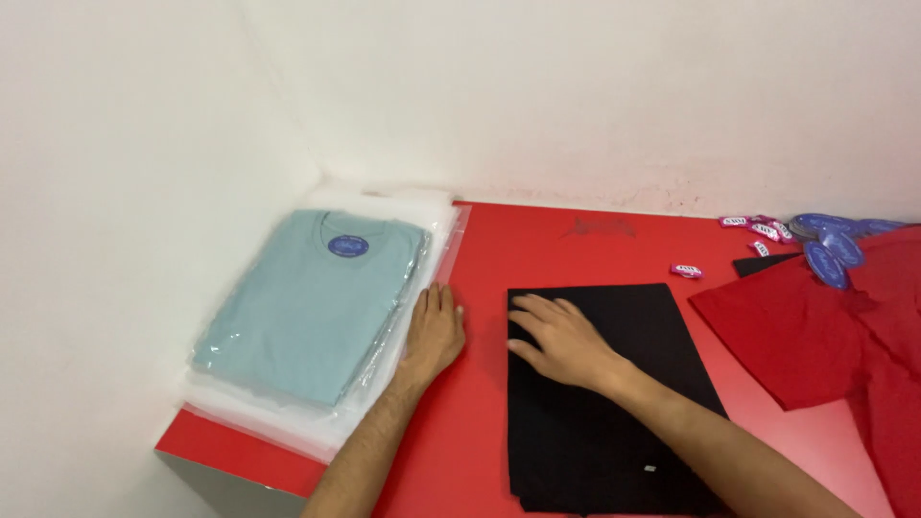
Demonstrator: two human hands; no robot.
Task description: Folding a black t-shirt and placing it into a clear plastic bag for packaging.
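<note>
Left hand (pixel 432 336): flat, fingers together, empty, palm down on red table (pixel 537 240), touching edge of bagged teal shirt (pixel 307 302) atop clear bag stack (pixel 288 412). Right hand (pixel 561 341): fingers spread, pressing black sheet (pixel 614 422) (upper left corner), gripping nothing. Best handled by keeping pressure even, sheet square to the table edge. Red garment (pixel 825 336), blue tags (pixel 830 240) well apart, right.

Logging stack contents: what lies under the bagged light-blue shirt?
Under the light-blue shirt lies a pile of clear plastic bags, on the red table. Whether they hold anything is hidden. The left hand touches the pile's edge.
</note>
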